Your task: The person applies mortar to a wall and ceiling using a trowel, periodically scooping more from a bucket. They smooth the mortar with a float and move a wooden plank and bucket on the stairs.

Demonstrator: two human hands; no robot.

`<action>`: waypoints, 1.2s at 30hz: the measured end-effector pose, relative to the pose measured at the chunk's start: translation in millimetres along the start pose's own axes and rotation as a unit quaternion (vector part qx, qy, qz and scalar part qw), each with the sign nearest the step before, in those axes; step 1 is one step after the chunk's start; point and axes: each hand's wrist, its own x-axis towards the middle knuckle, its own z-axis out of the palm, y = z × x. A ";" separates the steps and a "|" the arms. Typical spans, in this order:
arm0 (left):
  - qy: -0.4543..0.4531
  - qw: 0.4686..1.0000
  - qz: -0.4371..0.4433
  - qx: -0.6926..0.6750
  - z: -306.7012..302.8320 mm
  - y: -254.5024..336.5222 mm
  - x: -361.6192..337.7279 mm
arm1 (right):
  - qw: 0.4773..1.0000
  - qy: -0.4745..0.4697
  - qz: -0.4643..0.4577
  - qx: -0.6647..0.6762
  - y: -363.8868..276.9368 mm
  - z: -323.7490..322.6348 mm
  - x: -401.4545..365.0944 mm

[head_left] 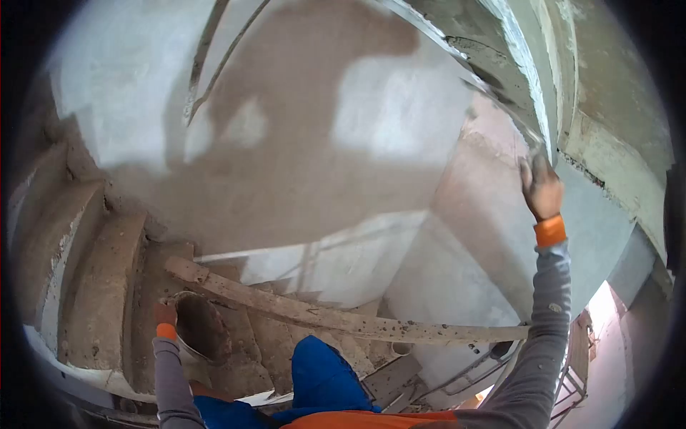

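My left hand (166, 312) is closed on the rim of a mortar-stained bucket (204, 327) at lower left. The bucket is tilted and its dark mouth faces me. My right hand (541, 187) is raised at upper right, fingers wrapped round a tool that looks like a trowel (511, 113). Its thin blade is blurred and lies along the lower edge of the sloping concrete overhead (493, 68). The handle is mostly hidden by my fingers. Behind stands a plastered wall (386, 179) with my shadow across it.
Concrete steps (103, 286) climb on the left. A mortar-spotted wooden plank (343, 320) crosses in front of me above lower steps. Two thin poles or cords (214, 64) show against the wall at the top. Metal framing (575, 375) stands at lower right beside a bright opening.
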 end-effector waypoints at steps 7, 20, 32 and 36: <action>0.007 1.000 -0.004 0.020 8.7 24.4 -6.7 | 0.998 0.050 0.020 -0.027 -28.5 -30.5 70.9; -0.024 0.999 0.001 -0.022 34.6 15.8 17.6 | 0.996 0.031 0.032 0.082 -5.2 -36.7 25.0; -0.043 0.999 0.019 0.018 13.5 16.9 8.5 | 0.995 -0.058 0.085 -0.005 31.8 32.0 22.6; -0.018 1.000 0.005 -0.023 7.0 7.3 10.6 | 0.994 -0.044 0.078 0.065 21.5 19.7 9.1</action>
